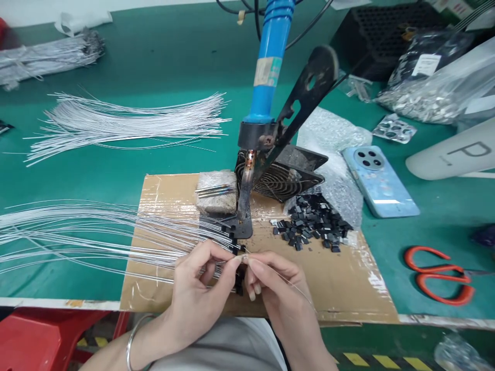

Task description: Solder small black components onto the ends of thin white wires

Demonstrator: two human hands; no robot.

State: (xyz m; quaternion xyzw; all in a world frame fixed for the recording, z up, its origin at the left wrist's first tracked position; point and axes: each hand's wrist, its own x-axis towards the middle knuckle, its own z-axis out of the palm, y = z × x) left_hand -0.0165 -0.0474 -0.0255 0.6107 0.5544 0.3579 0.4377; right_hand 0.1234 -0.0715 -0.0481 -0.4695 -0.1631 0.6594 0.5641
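My left hand (201, 288) and my right hand (270, 288) meet over the front of a taped cardboard sheet (348, 281). Both pinch at a thin silver wire (297, 291) near a small black piece (238, 250) at its end. A fan of silver wires (96, 234) with black tips lies left of my hands. A pile of small black parts (313, 221) sits to the right. A blue-handled soldering iron (266, 77) stands in a black holder (243, 226) just beyond my hands. A grey block (216, 198) with metal pins lies beside it.
More silver wires (127, 121) lie on the green table (162, 56) at the back left. A black fan grille (282, 178), a blue phone (377, 178), orange scissors (439, 275) and plastic bags of parts (429, 87) are on the right. A red stool (42, 337) is below left.
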